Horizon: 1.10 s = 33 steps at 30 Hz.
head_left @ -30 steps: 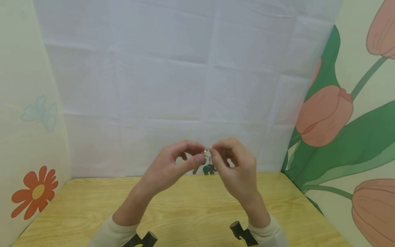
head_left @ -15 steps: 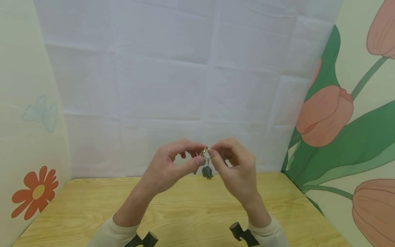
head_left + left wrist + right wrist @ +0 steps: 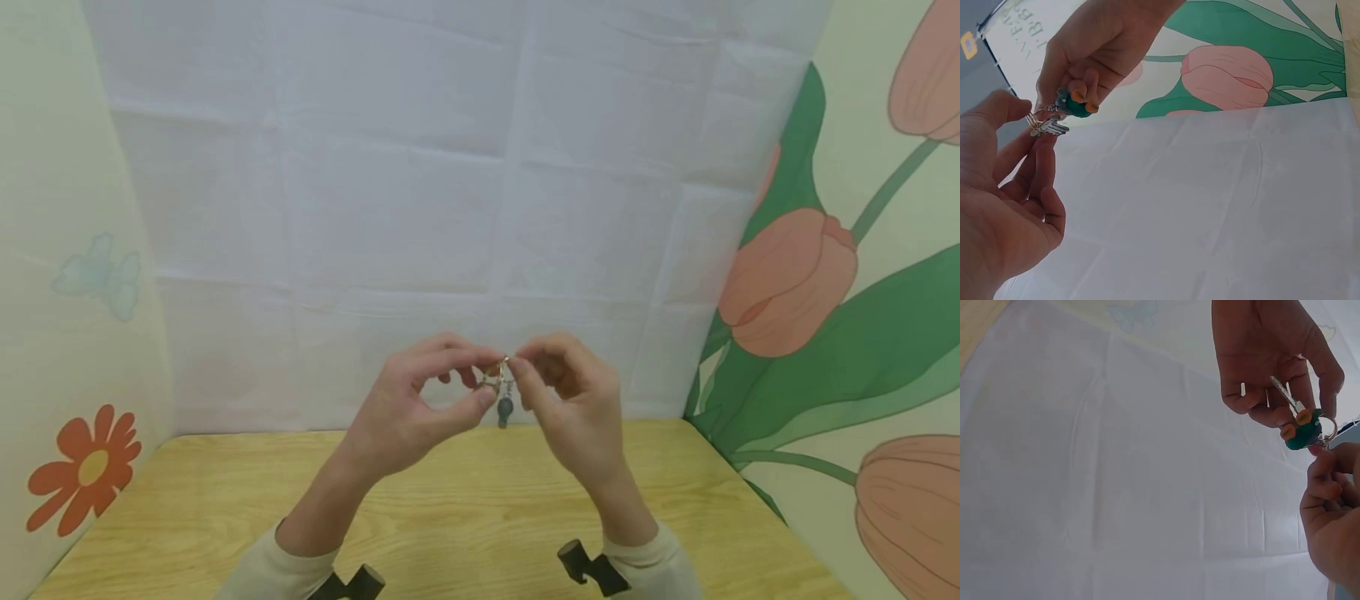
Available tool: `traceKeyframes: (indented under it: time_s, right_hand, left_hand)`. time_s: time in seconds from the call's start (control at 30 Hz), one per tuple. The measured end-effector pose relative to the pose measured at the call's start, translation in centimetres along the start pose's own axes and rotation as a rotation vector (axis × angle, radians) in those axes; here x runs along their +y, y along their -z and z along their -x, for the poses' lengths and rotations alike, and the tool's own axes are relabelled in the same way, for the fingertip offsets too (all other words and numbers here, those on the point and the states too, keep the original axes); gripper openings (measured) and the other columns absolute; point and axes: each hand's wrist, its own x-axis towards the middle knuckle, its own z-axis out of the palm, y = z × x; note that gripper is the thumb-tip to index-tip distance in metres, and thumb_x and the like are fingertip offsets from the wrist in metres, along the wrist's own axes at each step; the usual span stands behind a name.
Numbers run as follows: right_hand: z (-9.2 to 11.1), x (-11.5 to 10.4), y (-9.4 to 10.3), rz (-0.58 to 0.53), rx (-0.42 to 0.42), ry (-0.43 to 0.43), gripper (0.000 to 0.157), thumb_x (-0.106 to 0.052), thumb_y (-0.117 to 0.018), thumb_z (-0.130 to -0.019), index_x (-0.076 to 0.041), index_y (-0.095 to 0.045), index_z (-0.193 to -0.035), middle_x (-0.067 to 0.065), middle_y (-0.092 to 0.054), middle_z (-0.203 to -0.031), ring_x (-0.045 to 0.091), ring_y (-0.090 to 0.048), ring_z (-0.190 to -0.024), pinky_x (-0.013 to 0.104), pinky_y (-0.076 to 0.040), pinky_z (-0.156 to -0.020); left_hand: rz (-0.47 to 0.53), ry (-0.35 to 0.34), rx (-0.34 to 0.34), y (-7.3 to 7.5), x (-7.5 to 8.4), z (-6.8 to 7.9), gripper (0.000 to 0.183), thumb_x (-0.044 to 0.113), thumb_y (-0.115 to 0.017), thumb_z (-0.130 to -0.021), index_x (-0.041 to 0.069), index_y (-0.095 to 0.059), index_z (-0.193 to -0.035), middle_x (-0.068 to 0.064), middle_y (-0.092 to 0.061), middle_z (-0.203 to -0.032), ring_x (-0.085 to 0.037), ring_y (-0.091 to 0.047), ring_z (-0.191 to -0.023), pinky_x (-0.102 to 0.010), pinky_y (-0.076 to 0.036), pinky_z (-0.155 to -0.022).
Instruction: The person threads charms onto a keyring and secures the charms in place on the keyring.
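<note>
Both hands are raised over the table around a keychain. My left hand (image 3: 420, 400) pinches one side of the metal key ring (image 3: 1334, 430) between thumb and fingers. Opposite it, my right hand (image 3: 579, 408) pinches at the ring with thumb and index finger. A small green and grey elephant charm (image 3: 505, 408) with orange feet dangles from a short chain between the hands. In the right wrist view, a silver key (image 3: 1286, 394) juts out beside the charm, in front of the left fingers. A silver wing-shaped piece (image 3: 1051, 127) hangs by the ring in the left wrist view.
A light wood table (image 3: 480, 508) lies below the hands. Behind it hangs a creased white cloth (image 3: 390, 208). Panels with a painted orange flower (image 3: 93, 468) and pink tulips (image 3: 791, 279) stand at left and right. Black camera mounts (image 3: 592, 568) sit at the wrists.
The elephant charm has turned from side-on to end-on. The ring and the pieces at the left fingertips have rotated. Both hands stay nearly in place, the fingers shifting slightly.
</note>
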Motion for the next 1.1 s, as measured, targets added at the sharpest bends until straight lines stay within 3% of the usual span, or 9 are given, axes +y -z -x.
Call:
traceKeyframes:
  time_s: [0.1,0.27,0.37,0.47,0.7,1.1]
  right_hand:
    - [-0.02,0.07,-0.11,0.059,0.018,0.03,0.008,0.006,-0.07,-0.092,0.001,-0.068,-0.099,0.003,-0.061,-0.077,0.014,-0.051,-0.056,0.022,-0.042,-0.048]
    - [-0.15,-0.2,-0.13,0.157,0.047,0.104,0.01,0.008,-0.07,-0.089,0.001,-0.067,-0.096,0.002,-0.061,-0.077,0.011,-0.048,-0.055,0.019,-0.037,-0.046]
    - [-0.31,-0.46,-0.15,0.172,0.046,0.152,0.008,0.008,-0.069,-0.089,0.003,-0.066,-0.095,0.002,-0.06,-0.077,0.01,-0.047,-0.055,0.018,-0.037,-0.046]
    - [-0.46,-0.68,-0.22,0.168,0.035,0.193,0.007,0.008,-0.068,-0.089,0.004,-0.065,-0.094,0.004,-0.06,-0.077,0.01,-0.047,-0.055,0.018,-0.037,-0.047]
    - [-0.51,-0.72,-0.36,0.143,0.009,0.227,0.007,0.009,-0.067,-0.09,0.005,-0.064,-0.095,0.006,-0.06,-0.078,0.01,-0.047,-0.056,0.018,-0.038,-0.048]
    - [-0.02,0.0,-0.07,0.023,0.007,0.07,0.004,0.003,-0.069,-0.094,0.004,-0.067,-0.098,0.005,-0.061,-0.076,0.014,-0.054,-0.057,0.023,-0.046,-0.051]
  left_hand:
    - [-0.009,0.04,-0.025,0.01,-0.16,0.03,0.033,0.014,-0.073,-0.096,0.02,-0.071,-0.128,0.009,-0.068,-0.112,-0.015,-0.063,-0.097,-0.04,-0.046,-0.079]
    - [-0.015,0.169,-0.06,-0.06,-0.24,0.1,0.034,0.029,-0.068,-0.1,0.026,-0.066,-0.134,0.013,-0.066,-0.116,-0.012,-0.061,-0.104,-0.047,-0.045,-0.084]
    - [-0.004,0.214,-0.055,-0.1,-0.22,0.11,0.028,0.032,-0.066,-0.101,0.027,-0.068,-0.128,0.013,-0.068,-0.111,-0.012,-0.061,-0.102,-0.05,-0.044,-0.085]
    - [0.008,0.217,-0.041,-0.06,-0.16,0.15,0.02,0.031,-0.068,-0.101,0.027,-0.072,-0.12,0.012,-0.07,-0.105,-0.014,-0.062,-0.098,-0.051,-0.043,-0.085]
    - [-0.02,0.153,0.01,-0.07,0.02,0.27,0.017,0.024,-0.071,-0.098,0.025,-0.076,-0.114,0.013,-0.072,-0.096,-0.014,-0.065,-0.089,-0.044,-0.044,-0.082]
    - [-0.14,-0.096,0.105,-0.56,0.12,-0.02,0.022,0.014,-0.075,-0.09,0.013,-0.076,-0.112,0.009,-0.069,-0.096,-0.012,-0.063,-0.087,-0.038,-0.051,-0.081]
